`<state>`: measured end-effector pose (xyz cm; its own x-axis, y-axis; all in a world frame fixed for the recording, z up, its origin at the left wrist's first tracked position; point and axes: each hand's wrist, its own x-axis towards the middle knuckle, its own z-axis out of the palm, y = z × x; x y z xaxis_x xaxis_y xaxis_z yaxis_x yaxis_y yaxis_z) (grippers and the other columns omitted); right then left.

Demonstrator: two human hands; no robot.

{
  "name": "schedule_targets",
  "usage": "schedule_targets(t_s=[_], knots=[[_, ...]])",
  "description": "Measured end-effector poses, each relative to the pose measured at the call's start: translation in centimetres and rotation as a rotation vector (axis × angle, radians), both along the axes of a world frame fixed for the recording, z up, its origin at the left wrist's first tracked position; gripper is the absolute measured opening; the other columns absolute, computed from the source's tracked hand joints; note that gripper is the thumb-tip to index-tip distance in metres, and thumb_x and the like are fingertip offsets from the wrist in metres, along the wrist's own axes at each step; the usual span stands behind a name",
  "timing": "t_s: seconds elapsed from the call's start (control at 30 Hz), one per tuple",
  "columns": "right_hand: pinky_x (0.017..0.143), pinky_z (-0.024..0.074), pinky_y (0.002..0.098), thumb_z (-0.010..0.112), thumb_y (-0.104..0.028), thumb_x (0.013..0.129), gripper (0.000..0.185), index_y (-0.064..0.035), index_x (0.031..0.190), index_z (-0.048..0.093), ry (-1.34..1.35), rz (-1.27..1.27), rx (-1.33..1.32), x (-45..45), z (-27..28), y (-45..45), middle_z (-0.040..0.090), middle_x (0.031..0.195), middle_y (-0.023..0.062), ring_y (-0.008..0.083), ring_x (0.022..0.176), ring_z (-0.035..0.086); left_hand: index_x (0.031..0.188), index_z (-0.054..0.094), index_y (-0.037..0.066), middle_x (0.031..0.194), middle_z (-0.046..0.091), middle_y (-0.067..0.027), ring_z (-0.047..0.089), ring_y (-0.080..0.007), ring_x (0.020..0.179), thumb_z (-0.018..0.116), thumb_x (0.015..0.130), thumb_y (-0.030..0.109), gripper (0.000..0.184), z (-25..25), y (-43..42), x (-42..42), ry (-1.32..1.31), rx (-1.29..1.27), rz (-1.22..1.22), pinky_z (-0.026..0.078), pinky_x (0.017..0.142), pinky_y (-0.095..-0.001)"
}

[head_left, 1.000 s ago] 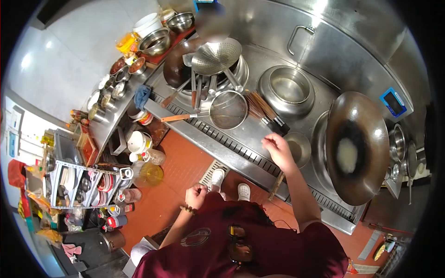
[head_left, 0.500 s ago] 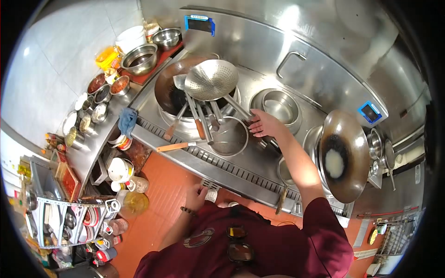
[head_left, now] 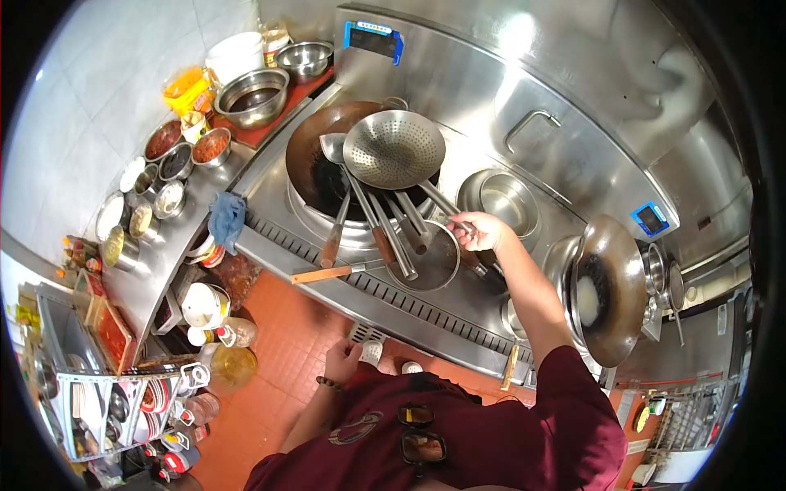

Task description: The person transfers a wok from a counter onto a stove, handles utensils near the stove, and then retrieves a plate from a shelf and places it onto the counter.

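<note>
My right hand [head_left: 481,232] has its fingers closed round the handle end of the perforated metal strainer [head_left: 395,150]. That strainer rests over the left wok [head_left: 315,147], beside a spatula and several long-handled tools. Under their handles lies a round mesh sieve [head_left: 430,258] with a wooden handle. Low beside my body, my left hand [head_left: 342,360] is curled, with a bead bracelet at the wrist; whatever may be inside it is hidden. On the right, a second wok [head_left: 610,290] stands tilted with a pale patch near its bottom.
A round metal pot [head_left: 508,204] sits between the woks. Bowls of sauces, including a red one [head_left: 211,146], line the left counter. A blue cloth [head_left: 227,219] hangs at the stove's left corner. Bottles and a dish rack [head_left: 123,409] stand lower left, above the red floor.
My right hand has moved left and forward from over the stove's front and closed on the strainer's handle. The camera view has shifted too. My left hand stays low beside my body.
</note>
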<state>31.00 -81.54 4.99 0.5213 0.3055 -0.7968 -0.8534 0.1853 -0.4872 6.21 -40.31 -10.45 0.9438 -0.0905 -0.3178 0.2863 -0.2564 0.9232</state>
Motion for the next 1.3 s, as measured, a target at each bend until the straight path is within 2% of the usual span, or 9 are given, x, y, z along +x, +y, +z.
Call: schedule_targets(t_s=[0.23,0.43,0.57,0.77,0.87,1.0,1.1,1.17,1.3], knots=[[0.04,0.0286,0.0222,0.06,-0.012,0.09,0.007,-0.009,0.084,0.057,-0.051,0.023,0.158,-0.2,-1.7,-0.2,0.048,0.06,-0.0026,0.0082,0.046,0.038,0.084,0.066,-0.002,0.068,0.064,-0.0081,0.059,-0.0128,0.063,0.065,0.089,0.019,0.022,-1.9,1.1,0.4,0.044,-0.025,-0.005,0.048,0.059,-0.0299],[0.038,0.0264,0.0217,0.061,-0.008,0.088,0.02,-0.011,0.072,0.048,-0.081,-0.078,0.143,-2.0,-0.1,1.7,0.044,0.059,-0.003,0.0077,0.044,0.035,0.083,0.066,-0.003,0.069,0.065,-0.0123,0.061,-0.0174,0.063,0.065,0.089,0.021,0.025,-1.7,1.2,0.5,0.071,0.009,-0.007,0.048,0.059,-0.034],[0.038,0.026,0.0219,0.061,-0.009,0.088,0.017,-0.0106,0.075,0.05,-0.145,-0.11,0.194,-4.6,0.0,0.8,0.043,0.059,-0.0037,0.0069,0.045,0.034,0.082,0.065,-0.002,0.068,0.063,-0.004,0.055,-0.0101,0.062,0.063,0.09,0.02,0.024,-2.5,0.3,0.6,-0.003,0.07,-0.066,0.046,0.057,-0.0291],[0.038,0.024,0.0242,0.063,-0.008,0.088,0.013,-0.0068,0.079,0.054,-0.313,-0.275,0.209,-12.7,2.8,-2.1,0.041,0.058,-0.0025,0.0082,0.043,0.032,0.081,0.065,-0.002,0.069,0.063,-0.0055,0.057,-0.0107,0.064,0.063,0.089,0.019,0.024,-0.5,-2.5,-0.5,-0.022,0.078,-0.117,0.046,0.058,-0.0293],[0.039,0.0243,0.0258,0.065,-0.01,0.088,0.022,-0.0076,0.07,0.052,-0.413,-0.306,0.204,-17.5,2.6,-5.9,0.042,0.055,-0.0012,0.009,0.041,0.033,0.081,0.065,-0.003,0.067,0.064,-0.01,0.058,-0.0142,0.061,0.063,0.089,0.019,0.024,-1.1,-5.0,-1.4,-0.06,0.086,-0.154,0.047,0.057,-0.0317],[0.038,0.0279,0.0227,0.065,-0.011,0.087,0.018,-0.0071,0.073,0.054,-0.515,-0.382,0.214,-25.7,5.3,-10.3,0.043,0.055,-0.003,0.0071,0.041,0.038,0.078,0.064,-0.003,0.066,0.062,-0.0051,0.056,-0.0103,0.062,0.062,0.089,0.018,0.024,-1.2,-8.5,-3.6,-0.038,0.05,-0.189,0.046,0.057,-0.0291],[0.041,0.031,0.0194,0.066,-0.01,0.085,0.013,-0.0073,0.078,0.055,-0.617,-0.446,0.111,-33.0,7.2,-14.1,0.045,0.058,-0.0037,0.0051,0.046,0.043,0.079,0.063,-0.004,0.067,0.062,-0.0045,0.056,-0.0102,0.062,0.062,0.09,0.018,0.024,-1.9,-10.7,-5.6,-0.109,0.11,-0.268,0.046,0.057,-0.0287],[0.045,0.0346,0.0159,0.069,-0.007,0.082,0.014,-0.0073,0.084,0.056,-0.48,-0.653,-0.016,-38.0,7.7,-16.5,0.048,0.064,-0.0037,0.004,0.053,0.048,0.079,0.063,-0.003,0.069,0.063,-0.0049,0.057,-0.0108,0.064,0.062,0.09,0.017,0.023,-2.4,-12.2,-7.1,-0.073,0.111,-0.272,0.047,0.059,-0.0289],[0.038,0.029,0.0208,0.072,-0.005,0.078,0.018,-0.007,0.086,0.056,-0.618,-0.646,-0.157,-47.2,7.0,-21.5,0.046,0.059,-0.0031,0.0043,0.044,0.041,0.078,0.063,-0.002,0.07,0.063,-0.0052,0.058,-0.0116,0.067,0.062,0.091,0.016,0.022,-0.3,-16.3,-10.3,-0.057,0.132,-0.334,0.047,0.062,-0.0294]])
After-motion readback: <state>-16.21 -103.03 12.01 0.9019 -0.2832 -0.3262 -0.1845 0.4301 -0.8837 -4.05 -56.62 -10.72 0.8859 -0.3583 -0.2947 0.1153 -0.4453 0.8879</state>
